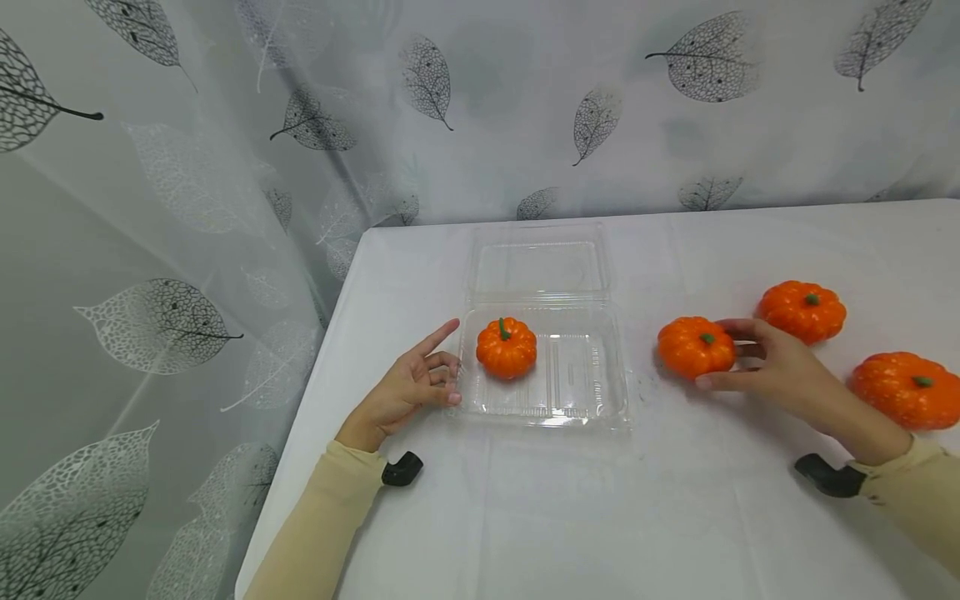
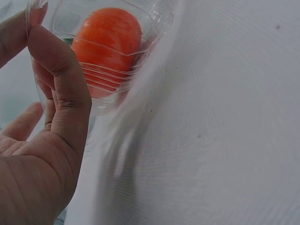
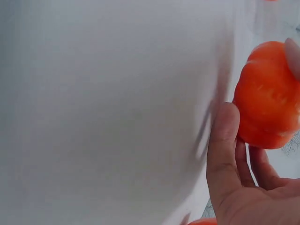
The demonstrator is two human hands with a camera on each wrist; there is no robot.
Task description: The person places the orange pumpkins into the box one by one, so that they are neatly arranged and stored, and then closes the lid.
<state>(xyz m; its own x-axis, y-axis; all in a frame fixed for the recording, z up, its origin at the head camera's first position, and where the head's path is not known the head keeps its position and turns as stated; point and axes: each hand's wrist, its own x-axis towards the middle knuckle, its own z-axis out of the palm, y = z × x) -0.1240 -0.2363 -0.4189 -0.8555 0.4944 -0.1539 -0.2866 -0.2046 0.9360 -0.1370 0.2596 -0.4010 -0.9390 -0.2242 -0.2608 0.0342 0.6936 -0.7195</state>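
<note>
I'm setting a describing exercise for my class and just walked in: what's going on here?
A person's left hand pinches the near left edge of a clear plastic box, which sits open on a white-covered table. Their right hand grips an orange pumpkin to the right of the box. Another pumpkin is inside it, toward the left. A third pumpkin and a fourth pumpkin lie farther right.

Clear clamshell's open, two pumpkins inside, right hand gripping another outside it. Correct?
Count's off: the head view shows one pumpkin inside, not two. The clear clamshell is open, and the right hand grips another pumpkin outside it.
</note>
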